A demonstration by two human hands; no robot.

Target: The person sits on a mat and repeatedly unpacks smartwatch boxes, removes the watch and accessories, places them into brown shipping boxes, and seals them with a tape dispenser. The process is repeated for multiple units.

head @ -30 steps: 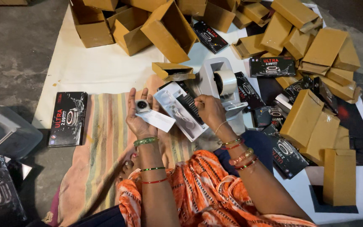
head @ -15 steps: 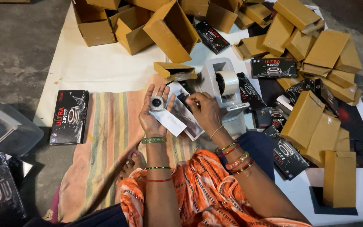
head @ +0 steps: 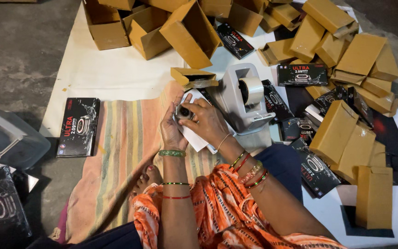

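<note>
My left hand (head: 171, 131) and my right hand (head: 207, 121) are together over a striped cloth (head: 116, 157). Between them they hold a small round watch body (head: 183, 112) and a white paper or tray (head: 194, 138) that sticks out below the fingers. The right hand's fingers lie over the top of the watch body, and the left hand cups it from the left. A grey tape dispenser (head: 243, 97) stands just right of the hands.
Many tan cardboard boxes, open ones (head: 146, 30) at the back and closed ones (head: 346, 133) on the right, lie on a white sheet (head: 111, 74). Black printed boxes (head: 78, 127) are scattered left and right. A grey tray (head: 5, 138) sits at far left.
My right hand has let go of the printed box insert and come left onto the watch body in my left hand. Both hands have moved closer together.
</note>
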